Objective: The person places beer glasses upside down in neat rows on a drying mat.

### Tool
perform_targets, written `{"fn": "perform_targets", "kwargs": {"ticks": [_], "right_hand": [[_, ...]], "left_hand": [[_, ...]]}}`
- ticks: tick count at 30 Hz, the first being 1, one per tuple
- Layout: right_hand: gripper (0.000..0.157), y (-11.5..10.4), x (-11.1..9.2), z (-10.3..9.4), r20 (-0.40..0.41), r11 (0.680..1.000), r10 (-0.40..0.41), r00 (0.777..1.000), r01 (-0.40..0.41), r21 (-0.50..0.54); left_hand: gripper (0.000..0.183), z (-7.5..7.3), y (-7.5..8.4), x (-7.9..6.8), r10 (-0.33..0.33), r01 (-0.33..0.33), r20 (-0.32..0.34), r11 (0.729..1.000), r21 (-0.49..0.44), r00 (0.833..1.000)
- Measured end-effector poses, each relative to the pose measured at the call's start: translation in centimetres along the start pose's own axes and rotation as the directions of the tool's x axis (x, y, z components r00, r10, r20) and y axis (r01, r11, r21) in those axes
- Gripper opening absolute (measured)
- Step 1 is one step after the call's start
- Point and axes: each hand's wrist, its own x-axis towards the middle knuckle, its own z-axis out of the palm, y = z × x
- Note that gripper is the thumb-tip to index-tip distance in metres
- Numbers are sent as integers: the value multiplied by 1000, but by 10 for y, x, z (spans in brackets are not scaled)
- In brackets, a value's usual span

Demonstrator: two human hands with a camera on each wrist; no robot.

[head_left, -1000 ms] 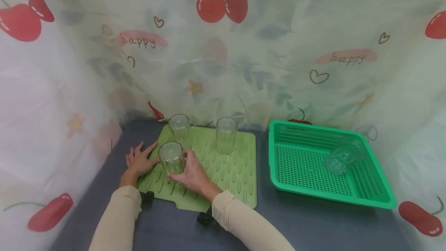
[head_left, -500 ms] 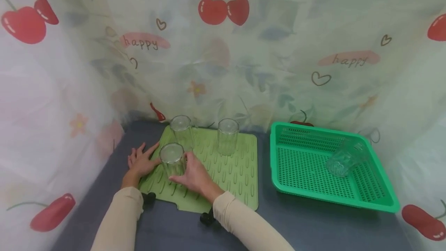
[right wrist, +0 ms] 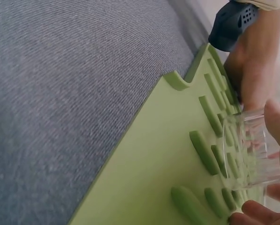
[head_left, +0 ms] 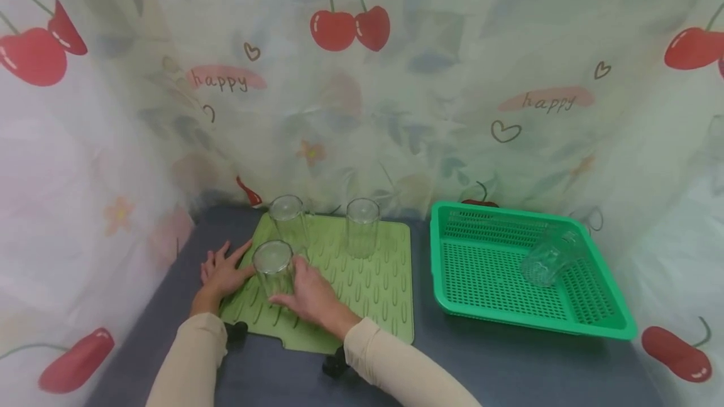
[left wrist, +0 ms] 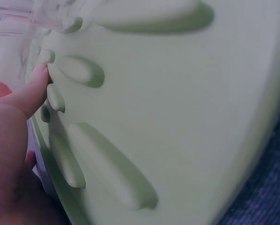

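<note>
In the head view my right hand (head_left: 313, 294) grips a clear glass mug (head_left: 274, 269) from its right side, thumb in front. The mug is upside down at the left of a green ridged drying mat (head_left: 384, 306); in the right wrist view its rim is right at the ridges. My left hand (head_left: 223, 278) rests with fingers spread over the mat's left edge, its thumb (left wrist: 34, 91) touching the mat close to the mug. Behind stand two more upturned glasses, a left one (head_left: 290, 222) and a right one (head_left: 362, 228).
A green perforated plastic basket (head_left: 537, 328) stands to the right, with another clear glass (head_left: 543, 265) lying tilted inside. Dark grey cloth (head_left: 481, 363) covers the table. A printed curtain (head_left: 418, 105) encloses the back and sides. Black cameras (head_left: 335, 363) sit on both wrists.
The head view has shifted slightly, so everything appears a little lower. Both hands and the held mug keep their places on the mat.
</note>
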Motion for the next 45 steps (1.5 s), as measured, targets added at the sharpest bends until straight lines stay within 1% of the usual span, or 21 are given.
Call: {"fn": "perform_targets", "kwargs": {"ticks": [6, 12, 19, 23, 25, 28, 32, 35, 36, 40, 45], "right_hand": [[92, 1, -5, -5, 24, 999, -1, 1000, 2, -43], [93, 1, -11, -11, 26, 992, 6, 1000, -2, -125], [89, 3, -19, -26, 17, 972, -45, 999, 48, -232], [89, 4, -23, -38, 9, 956, -77, 997, 76, -283], [88, 5, -25, -44, 7, 945, -99, 995, 96, -313], [86, 8, -25, -53, 0, 919, -142, 990, 132, -371], [83, 12, -26, -66, -22, 860, -202, 979, 167, -482], [83, 15, -27, -76, -44, 824, -225, 973, 166, -541], [84, 16, -28, -79, -52, 818, -226, 973, 161, -552], [84, 22, -30, -94, -79, 811, -224, 971, 141, -568], [82, 34, -31, -116, -118, 796, -226, 967, 114, -595]], "left_hand": [[79, 0, -1, -4, -11, 11, 6, 1000, -15, 1000], [78, -1, -3, -7, -8, 8, -5, 1000, -14, 1000], [86, 1, -6, -8, 3, -3, -3, 999, -40, 1000], [86, 2, -7, -6, 18, -18, -2, 998, -60, 1000], [86, 2, -8, -5, 23, -23, 1, 998, -58, 1000], [88, 3, -10, -3, 33, -33, -2, 998, -58, 999], [90, 3, -10, -3, 39, -40, -12, 997, -70, 999], [90, 2, -8, -3, 38, -39, -12, 997, -65, 999], [90, 2, -7, -2, 35, -36, -13, 998, -59, 999], [90, 1, -3, -4, 23, -23, -1, 999, -49, 1000], [85, 0, -1, -4, 14, -13, 4, 999, -44, 1000]]}}
